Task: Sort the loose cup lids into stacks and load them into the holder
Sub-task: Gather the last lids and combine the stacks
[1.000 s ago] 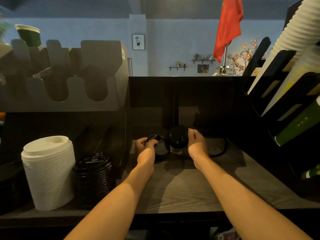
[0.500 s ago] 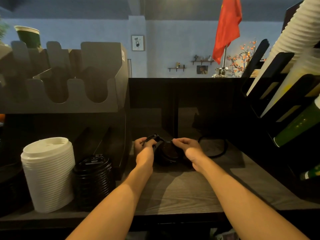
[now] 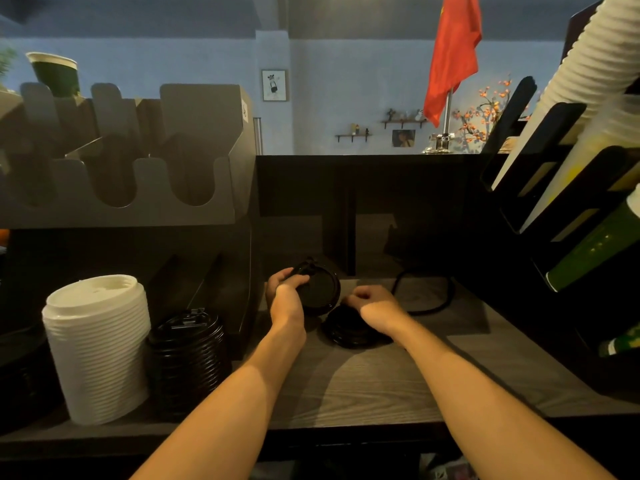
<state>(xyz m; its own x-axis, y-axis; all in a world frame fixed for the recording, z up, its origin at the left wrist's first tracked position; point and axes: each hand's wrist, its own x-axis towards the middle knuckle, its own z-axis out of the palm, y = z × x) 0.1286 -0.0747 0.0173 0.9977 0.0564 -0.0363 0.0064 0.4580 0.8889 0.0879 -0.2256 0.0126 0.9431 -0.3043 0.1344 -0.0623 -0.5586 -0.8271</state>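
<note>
My left hand grips a black cup lid by its left rim and holds it tilted on edge above the counter. My right hand lies with curled fingers on top of another black lid that sits flat on the wooden counter; whether it grips that lid I cannot tell. A stack of white lids and a shorter stack of black lids stand at the left. The grey lid holder with U-shaped slots sits above them.
A black cable loops on the counter behind my right hand. A black rack at the right holds sloping sleeves of white and green cups. A dark partition wall closes the back. A green cup stands on the holder.
My right hand has moved down and toward me onto a flat black lid. The left hand still holds its lid, now tilted more upright.
</note>
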